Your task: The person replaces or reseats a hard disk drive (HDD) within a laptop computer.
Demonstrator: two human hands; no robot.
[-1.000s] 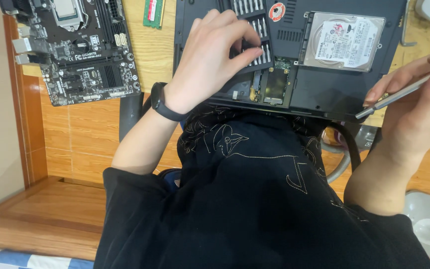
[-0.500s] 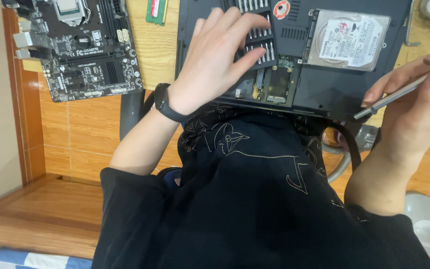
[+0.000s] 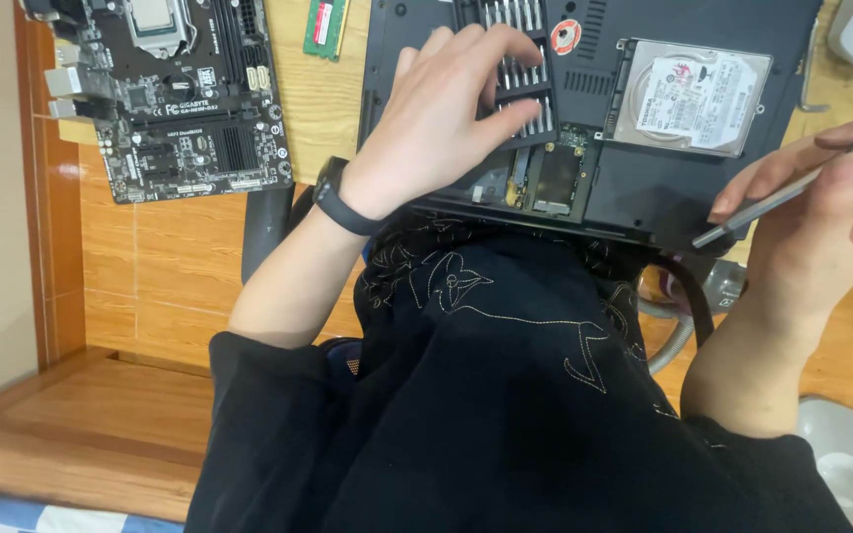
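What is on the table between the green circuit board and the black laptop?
A small green memory stick lies on bare wood between the circuit board and the laptop, in the head view.

Left hand (image 3: 436,128) on opened laptop (image 3: 644,188)

- A black short-sleeved shirt (image 3: 505,415) covers the torso, its sleeves ending above the elbows.
- Thin pale stitched line drawings (image 3: 466,286) run across the shirt front.
- A black band (image 3: 343,202) wraps the left wrist.
- Both forearms are bare, with no gloves or rings.
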